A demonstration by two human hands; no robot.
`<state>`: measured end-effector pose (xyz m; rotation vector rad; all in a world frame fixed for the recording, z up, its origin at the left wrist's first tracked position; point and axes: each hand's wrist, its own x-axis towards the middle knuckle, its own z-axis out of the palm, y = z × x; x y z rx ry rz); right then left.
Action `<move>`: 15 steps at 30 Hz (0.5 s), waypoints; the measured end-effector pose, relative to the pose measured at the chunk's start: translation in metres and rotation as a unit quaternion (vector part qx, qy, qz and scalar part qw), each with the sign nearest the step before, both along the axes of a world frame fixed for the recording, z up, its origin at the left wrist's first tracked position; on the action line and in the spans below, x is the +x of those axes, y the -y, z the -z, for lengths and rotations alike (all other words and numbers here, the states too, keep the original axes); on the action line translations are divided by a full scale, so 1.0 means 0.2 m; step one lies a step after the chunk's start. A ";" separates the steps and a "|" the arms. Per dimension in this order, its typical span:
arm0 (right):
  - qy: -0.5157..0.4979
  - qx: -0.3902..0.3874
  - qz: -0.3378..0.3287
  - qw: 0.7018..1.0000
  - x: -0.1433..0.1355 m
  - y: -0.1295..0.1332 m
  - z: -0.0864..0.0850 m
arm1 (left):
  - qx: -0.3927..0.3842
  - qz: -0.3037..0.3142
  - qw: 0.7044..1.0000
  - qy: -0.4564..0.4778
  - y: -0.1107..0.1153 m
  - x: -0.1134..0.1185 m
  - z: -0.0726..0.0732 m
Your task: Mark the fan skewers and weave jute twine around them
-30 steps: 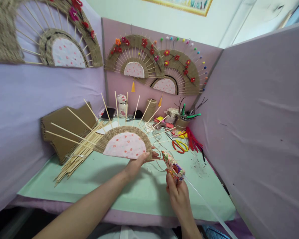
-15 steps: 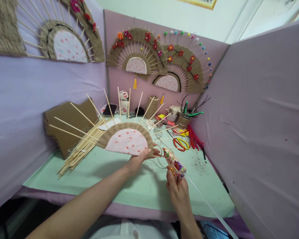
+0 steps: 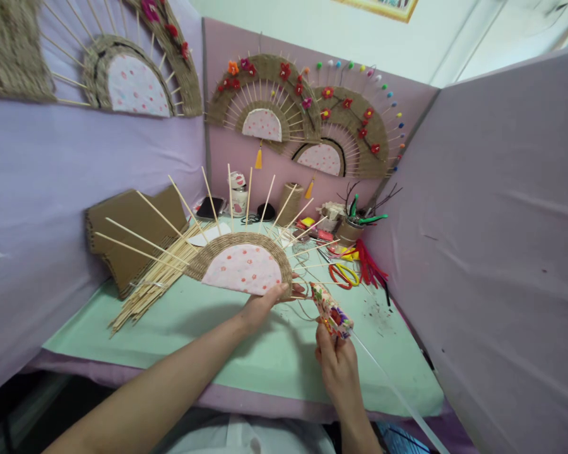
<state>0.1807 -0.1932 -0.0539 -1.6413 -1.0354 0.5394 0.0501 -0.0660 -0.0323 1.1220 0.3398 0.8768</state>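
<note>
My left hand (image 3: 265, 310) grips the lower right corner of a half-round fan piece (image 3: 243, 268), its thumb on the front and its fingers behind. The piece has a pink dotted cloth centre, a band of woven twine and thin wooden sticks spreading outward. In my right hand (image 3: 337, 362) is a hot glue gun (image 3: 332, 310) with a flowered cover; a long clear glue stick (image 3: 397, 384) runs out of its back. The gun's nozzle points at the fan's right edge, close to my left fingertips. A loose twine end (image 3: 305, 309) loops there. Whether the nozzle touches is unclear.
Left of the fan lie a bundle of sticks (image 3: 146, 284) and brown cardboard (image 3: 127, 233). Behind are a phone (image 3: 211, 208), a twine spool (image 3: 289, 203) and a pot with green-handled pliers (image 3: 353, 227). Scissors (image 3: 344, 275) and red fuzzy stems (image 3: 370, 268) lie right. Finished fans hang behind.
The view has shifted very slightly. Both hands, the fan piece and the hot glue gun stay in nearly the same positions.
</note>
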 end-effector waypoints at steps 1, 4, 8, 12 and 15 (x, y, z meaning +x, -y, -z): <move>0.000 0.000 0.001 1.000 0.00 0.00 0.00 | 0.001 -0.001 1.000 -0.002 0.00 0.00 0.00; 0.009 0.007 0.009 1.000 0.00 0.00 0.00 | -0.002 -0.003 1.000 -0.004 0.00 0.00 0.00; 0.020 0.020 0.017 0.999 0.00 0.00 -0.03 | -0.004 -0.001 1.000 -0.007 0.00 0.01 0.01; 0.004 0.015 0.015 1.000 -0.01 0.00 -0.03 | 0.002 -0.002 1.000 0.003 -0.02 0.01 0.02; -0.007 0.025 0.025 0.999 0.00 0.01 -0.03 | 0.003 -0.012 1.000 0.002 -0.03 0.01 0.03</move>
